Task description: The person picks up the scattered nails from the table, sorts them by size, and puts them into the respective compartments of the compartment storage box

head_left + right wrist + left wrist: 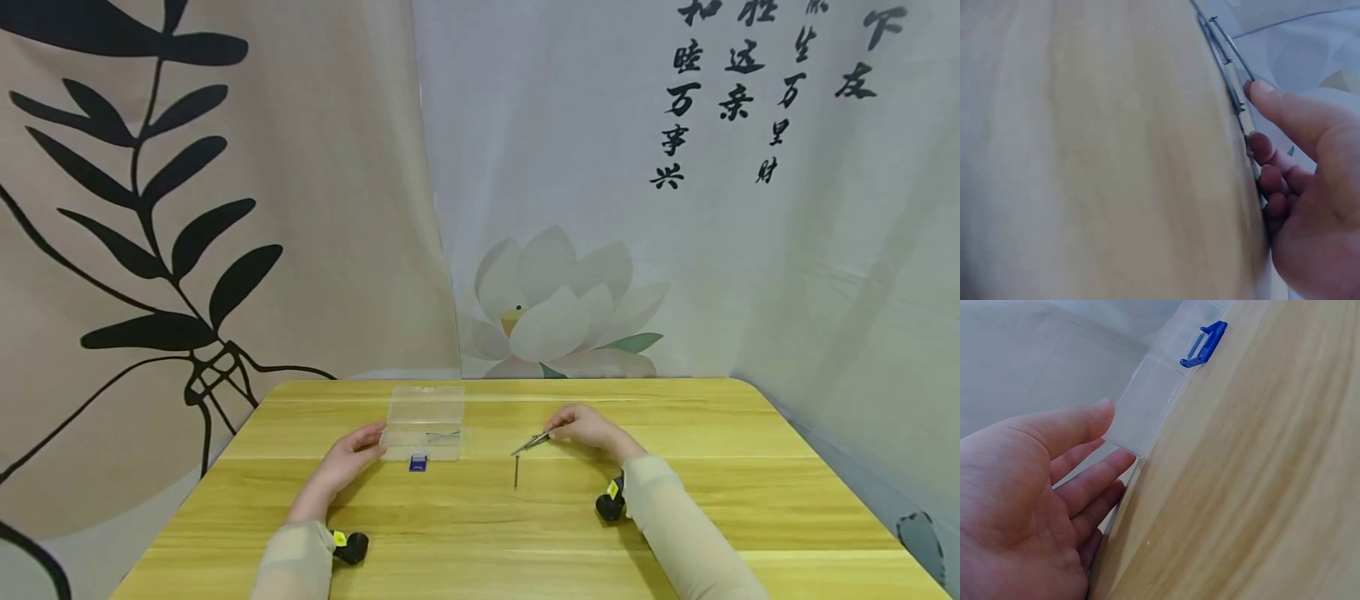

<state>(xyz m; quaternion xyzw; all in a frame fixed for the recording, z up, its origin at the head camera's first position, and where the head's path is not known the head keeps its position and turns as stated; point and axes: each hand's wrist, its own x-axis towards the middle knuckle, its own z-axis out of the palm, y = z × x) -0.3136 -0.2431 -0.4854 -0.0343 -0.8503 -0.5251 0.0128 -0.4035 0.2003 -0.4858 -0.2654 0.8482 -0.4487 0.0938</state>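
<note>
My right hand pinches a thin metal nail between thumb and finger, its head pointing away from the fingertips. Beside it on the wooden table lie several more nails, close together. One separate nail lies nearer the front. On the left, my left hand rests at the end wall of a clear plastic box, thumb by the top rim and fingers fairly straight along the side. The box's lid is folded back, and its blue latch faces the front. A few thin nails show inside.
The light wood table has rounded far corners. Behind it hangs a printed cloth with leaves, a lotus and writing. Black wrist cameras sit on both forearms, just above the tabletop.
</note>
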